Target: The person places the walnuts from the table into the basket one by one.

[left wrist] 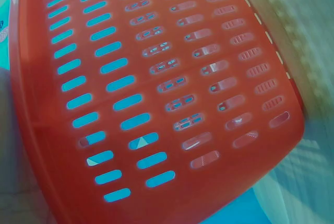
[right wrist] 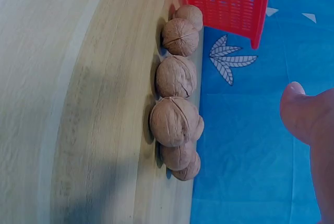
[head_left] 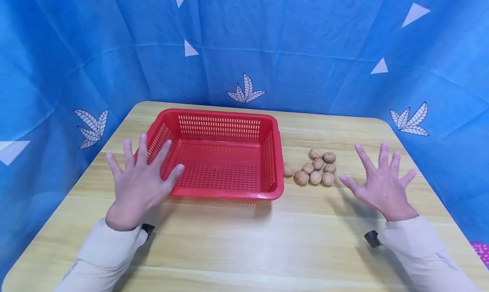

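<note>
My left hand (head_left: 139,183) is spread with fingers straight, palm down, overlapping the left end of a red plastic basket (head_left: 225,195) in the head view. The basket's slotted wall (left wrist: 156,98) fills most of the left wrist view. On the other side, my right hand (head_left: 383,190) spreads its fingers over the table, just right of a cluster of walnuts (head_left: 315,178). Neither hand holds anything. The several walnuts lie close together, the leftmost walnut (head_left: 288,170) right by the basket's wall. In the right wrist view, my thumb (right wrist: 300,112) shows beside the walnuts (right wrist: 175,122).
A light wood-grain table (head_left: 237,241) carries everything. Behind and at both sides hangs a blue cloth (head_left: 305,37) with white triangles and leaf prints. Dark straps (head_left: 372,238) show at the cuffs. Something pink (head_left: 480,251) peeks in at the far right edge.
</note>
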Tool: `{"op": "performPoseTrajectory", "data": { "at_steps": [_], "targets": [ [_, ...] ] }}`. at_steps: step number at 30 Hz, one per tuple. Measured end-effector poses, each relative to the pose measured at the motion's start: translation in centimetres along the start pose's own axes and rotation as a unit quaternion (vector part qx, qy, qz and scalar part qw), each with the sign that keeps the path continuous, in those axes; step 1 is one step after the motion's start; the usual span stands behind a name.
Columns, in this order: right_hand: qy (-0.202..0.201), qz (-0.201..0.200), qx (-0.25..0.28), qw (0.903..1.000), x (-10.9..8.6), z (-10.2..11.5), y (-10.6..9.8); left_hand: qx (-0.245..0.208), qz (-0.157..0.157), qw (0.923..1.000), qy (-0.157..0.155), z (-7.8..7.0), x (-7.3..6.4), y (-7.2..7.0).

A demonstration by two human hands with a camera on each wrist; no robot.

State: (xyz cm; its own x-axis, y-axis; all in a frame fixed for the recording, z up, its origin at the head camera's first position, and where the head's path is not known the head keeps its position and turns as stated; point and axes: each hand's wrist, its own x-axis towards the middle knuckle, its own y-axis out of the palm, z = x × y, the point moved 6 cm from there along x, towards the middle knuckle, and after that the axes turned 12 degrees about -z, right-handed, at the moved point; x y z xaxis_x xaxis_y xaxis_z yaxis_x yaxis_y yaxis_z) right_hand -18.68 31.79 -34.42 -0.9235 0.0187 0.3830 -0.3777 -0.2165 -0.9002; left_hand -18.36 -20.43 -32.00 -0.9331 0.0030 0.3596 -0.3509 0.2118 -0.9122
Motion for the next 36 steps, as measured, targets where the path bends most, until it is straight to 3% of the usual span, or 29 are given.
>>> {"op": "performPoseTrajectory", "data": {
  "at_steps": [8,12,18,22,25,29,33,36],
  "targets": [
    [-0.002,-0.002,0.026,0.9996,0.4,0.3,0.4,-0.013,0.001,0.9999,0.0,0.1,-0.1,-0.2],
    [0.005,0.003,0.076,0.9971,0.7,0.4,0.6,-0.034,0.001,0.9994,-0.01,0.4,-0.5,-0.4],
    [0.004,0.007,0.129,0.9917,1.4,0.6,1.0,-0.071,-0.062,0.995,-0.033,1.5,-1.2,-1.4],
    [0.005,0.009,0.151,0.9885,1.6,0.5,1.2,-0.118,-0.11,0.9841,-0.075,2.5,-1.9,-1.9],
    [0.012,0.028,0.177,0.9838,1.5,0.4,1.8,-0.156,-0.153,0.9704,-0.102,3.3,-2.6,-2.1],
    [0.018,0.04,0.216,0.9753,1.3,0.1,2.7,-0.189,-0.207,0.9535,-0.11,4.0,-3.6,-2.1],
    [0.019,0.039,0.237,0.9706,1.3,0.1,3.4,-0.213,-0.231,0.9424,-0.115,4.3,-4.3,-1.9],
    [0.018,0.045,0.235,0.9709,1.3,0.3,4.0,-0.234,-0.233,0.9339,-0.136,4.5,-4.8,-1.6]
  ]
}}
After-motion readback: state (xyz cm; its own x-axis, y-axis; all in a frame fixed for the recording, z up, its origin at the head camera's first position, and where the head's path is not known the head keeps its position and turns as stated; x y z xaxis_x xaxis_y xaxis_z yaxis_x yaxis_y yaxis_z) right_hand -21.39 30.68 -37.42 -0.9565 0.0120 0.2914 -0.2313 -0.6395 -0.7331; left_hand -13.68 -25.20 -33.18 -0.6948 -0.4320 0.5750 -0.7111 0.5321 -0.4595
